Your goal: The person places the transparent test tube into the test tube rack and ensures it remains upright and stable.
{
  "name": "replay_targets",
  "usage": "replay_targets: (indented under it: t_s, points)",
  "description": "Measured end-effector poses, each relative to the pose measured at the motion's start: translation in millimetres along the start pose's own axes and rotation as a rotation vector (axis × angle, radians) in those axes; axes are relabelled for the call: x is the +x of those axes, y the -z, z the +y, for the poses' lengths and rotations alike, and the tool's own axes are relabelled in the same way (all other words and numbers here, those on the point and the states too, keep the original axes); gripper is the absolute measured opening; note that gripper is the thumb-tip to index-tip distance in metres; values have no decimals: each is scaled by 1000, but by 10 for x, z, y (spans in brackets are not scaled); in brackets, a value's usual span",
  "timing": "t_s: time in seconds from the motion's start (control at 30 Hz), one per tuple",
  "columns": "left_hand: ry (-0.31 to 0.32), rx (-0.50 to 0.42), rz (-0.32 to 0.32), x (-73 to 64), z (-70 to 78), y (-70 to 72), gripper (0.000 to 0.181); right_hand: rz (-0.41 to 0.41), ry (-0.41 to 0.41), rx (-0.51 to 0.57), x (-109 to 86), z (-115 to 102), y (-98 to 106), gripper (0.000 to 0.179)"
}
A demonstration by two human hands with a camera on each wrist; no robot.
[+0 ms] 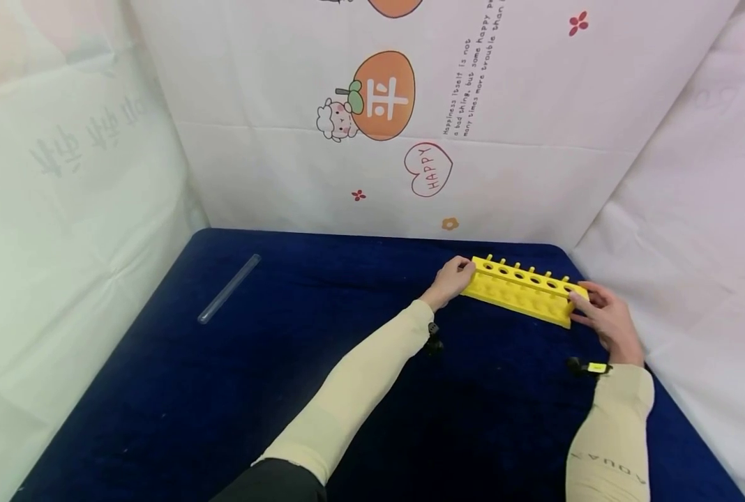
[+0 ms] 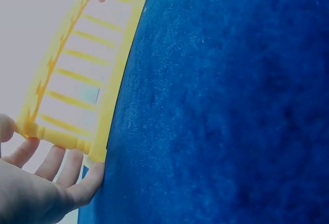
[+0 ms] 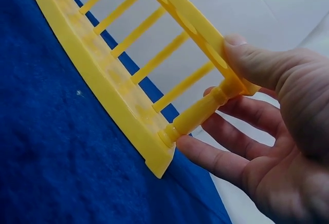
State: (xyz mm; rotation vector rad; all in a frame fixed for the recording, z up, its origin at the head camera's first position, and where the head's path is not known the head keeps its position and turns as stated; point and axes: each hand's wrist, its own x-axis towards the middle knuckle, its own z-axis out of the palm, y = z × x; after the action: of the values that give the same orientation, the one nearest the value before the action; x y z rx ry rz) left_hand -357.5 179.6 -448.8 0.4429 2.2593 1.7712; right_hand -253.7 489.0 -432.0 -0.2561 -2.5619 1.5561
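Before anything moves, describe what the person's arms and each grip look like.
The left arm wears a cream sleeve, a black garment higher up and a small black device at the wrist. The right arm has a matching sleeve with dark lettering and a black wrist device with a yellow label. The left grip and right grip are bare.

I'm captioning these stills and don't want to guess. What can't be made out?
- Head view: whether the clear tube holds anything; it is too small.
- Head view: the end of the printed lettering, cut off by the top edge.
- Left wrist view: most of the right hand, cut off by the top edge.
- Right wrist view: the far end of the yellow rack, cut off by the top edge.
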Motion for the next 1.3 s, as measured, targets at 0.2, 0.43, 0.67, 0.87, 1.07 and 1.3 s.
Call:
replay_targets:
  t_s: [0.2,0.43,0.67,0.87,1.07,1.3]
  points:
    - [3,-12,18,-13,-37,13,34,-3,11,-32,1,-25,-53,78]
    - [4,-10,37,-35,-25,30,32,-9,-2,-29,17,-33,-85,79]
    - [-12,12,28,-74,20,97,32,-8,-15,-32,55,-51,-111,81]
    - [-13,-4,28,-89,21,159,31,2,-14,-56,95,-93,-155,82]
    - [-20,-1,25,-122,8,205,32,-3,-5,-77,105,-119,-187,83]
    - [-22,-22,19,-148,-24,242,34,-5,26,-63,98,-128,-227,82]
